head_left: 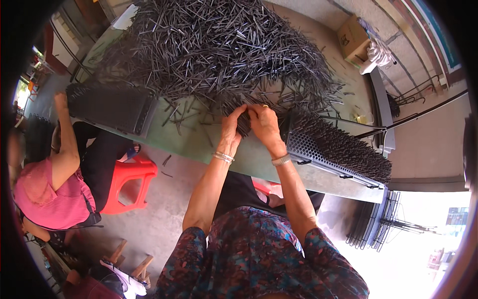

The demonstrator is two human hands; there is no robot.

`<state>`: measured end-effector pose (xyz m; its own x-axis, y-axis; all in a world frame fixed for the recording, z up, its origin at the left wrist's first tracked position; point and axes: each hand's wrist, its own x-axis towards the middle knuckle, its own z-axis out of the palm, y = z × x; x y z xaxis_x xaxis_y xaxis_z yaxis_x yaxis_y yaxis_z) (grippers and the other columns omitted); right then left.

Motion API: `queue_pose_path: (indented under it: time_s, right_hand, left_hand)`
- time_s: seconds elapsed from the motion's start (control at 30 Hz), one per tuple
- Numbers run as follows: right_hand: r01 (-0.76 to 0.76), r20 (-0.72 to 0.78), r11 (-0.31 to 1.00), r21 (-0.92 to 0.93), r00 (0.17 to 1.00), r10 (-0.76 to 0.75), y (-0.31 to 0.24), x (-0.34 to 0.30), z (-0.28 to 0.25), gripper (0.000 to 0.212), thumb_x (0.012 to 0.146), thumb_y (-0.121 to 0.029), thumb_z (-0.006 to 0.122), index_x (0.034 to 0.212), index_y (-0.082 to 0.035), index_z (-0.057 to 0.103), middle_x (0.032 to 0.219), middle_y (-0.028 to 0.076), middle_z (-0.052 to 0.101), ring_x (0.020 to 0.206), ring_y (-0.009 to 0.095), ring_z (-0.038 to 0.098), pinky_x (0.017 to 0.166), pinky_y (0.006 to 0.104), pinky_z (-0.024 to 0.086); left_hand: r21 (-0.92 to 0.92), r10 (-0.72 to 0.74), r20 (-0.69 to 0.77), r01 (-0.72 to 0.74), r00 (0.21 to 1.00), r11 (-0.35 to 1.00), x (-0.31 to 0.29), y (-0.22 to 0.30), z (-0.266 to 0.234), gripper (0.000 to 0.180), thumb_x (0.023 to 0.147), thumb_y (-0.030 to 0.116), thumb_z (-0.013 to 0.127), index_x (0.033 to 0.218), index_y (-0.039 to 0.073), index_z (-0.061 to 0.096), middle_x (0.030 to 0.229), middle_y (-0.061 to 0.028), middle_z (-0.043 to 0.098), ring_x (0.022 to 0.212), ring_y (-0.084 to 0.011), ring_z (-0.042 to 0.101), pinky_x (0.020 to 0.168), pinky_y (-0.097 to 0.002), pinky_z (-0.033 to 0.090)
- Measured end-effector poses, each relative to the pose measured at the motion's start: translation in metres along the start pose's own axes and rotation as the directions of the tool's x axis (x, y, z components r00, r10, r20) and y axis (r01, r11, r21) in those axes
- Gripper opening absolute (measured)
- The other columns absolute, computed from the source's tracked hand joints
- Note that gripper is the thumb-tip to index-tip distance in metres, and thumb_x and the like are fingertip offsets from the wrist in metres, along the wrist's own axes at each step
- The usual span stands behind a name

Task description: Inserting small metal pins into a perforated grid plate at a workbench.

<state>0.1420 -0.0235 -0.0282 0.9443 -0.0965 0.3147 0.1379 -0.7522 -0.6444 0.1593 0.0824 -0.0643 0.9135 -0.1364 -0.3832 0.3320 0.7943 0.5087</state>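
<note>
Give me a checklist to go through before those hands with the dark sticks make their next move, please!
1. Left grip on the bundle of dark sticks: ok, holding it.
2. Right grip on the same bundle: ok, holding it too.
3. Bundle ends all even: cannot tell, the fingers hide too much.
4. Loose sticks cleared from the table: not ok, a big pile lies beyond the hands.
5. Co-worker's hand out of the way: ok, it's far to the left.
</note>
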Motion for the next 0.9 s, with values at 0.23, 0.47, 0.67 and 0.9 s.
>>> queue_pose_path:
  time_s: [0.23,0.47,0.67,0.9]
  right_hand:
    - [-0.180,0.059,0.754,0.632,0.981,0.185,-0.029,0.009,-0.037,0.033,0.102,-0.029,0.051,0.109,0.001,0.061,0.098,0.010,0.067,0.089,0.018,0.063,0.079,0.0300,0.050]
    - [-0.204,0.060,0.801,0.563,0.976,0.207,-0.024,-0.011,-0.023,0.047,0.104,-0.039,0.045,0.124,0.001,0.057,0.106,0.016,0.065,0.099,0.024,0.060,0.088,0.0328,0.046]
    - [-0.008,-0.119,0.895,0.446,0.991,0.068,-0.036,-0.006,-0.023,0.040,0.100,-0.034,0.054,0.120,-0.001,0.060,0.095,0.020,0.066,0.091,0.034,0.064,0.080,0.0375,0.050]
    - [-0.163,0.001,0.849,0.502,0.982,0.187,-0.040,-0.020,-0.026,0.018,0.091,-0.018,0.064,0.100,-0.005,0.072,0.094,0.014,0.067,0.086,0.030,0.066,0.077,0.0357,0.051]
  left_hand:
    - [0.301,0.334,0.140,-0.362,0.932,0.882,-0.024,0.007,0.028,0.018,0.082,0.004,0.072,0.098,-0.001,0.066,0.086,-0.0052,0.069,0.072,-0.0126,0.065,0.065,-0.0242,0.052]
    - [0.587,0.438,0.316,-0.536,0.842,0.606,-0.025,-0.025,0.005,0.033,0.083,0.011,0.074,0.110,0.001,0.058,0.095,-0.0031,0.064,0.089,-0.0095,0.056,0.081,-0.0263,0.047]
    - [0.600,0.388,0.403,-0.560,0.828,0.571,-0.024,-0.020,-0.002,0.039,0.083,0.013,0.073,0.115,0.002,0.055,0.093,-0.0038,0.062,0.087,-0.0105,0.054,0.079,-0.0267,0.047]
    - [0.543,0.419,0.384,-0.569,0.823,0.618,-0.027,-0.032,-0.018,0.051,0.080,0.009,0.075,0.123,0.002,0.050,0.104,-0.0089,0.064,0.097,-0.0144,0.060,0.086,-0.0301,0.049]
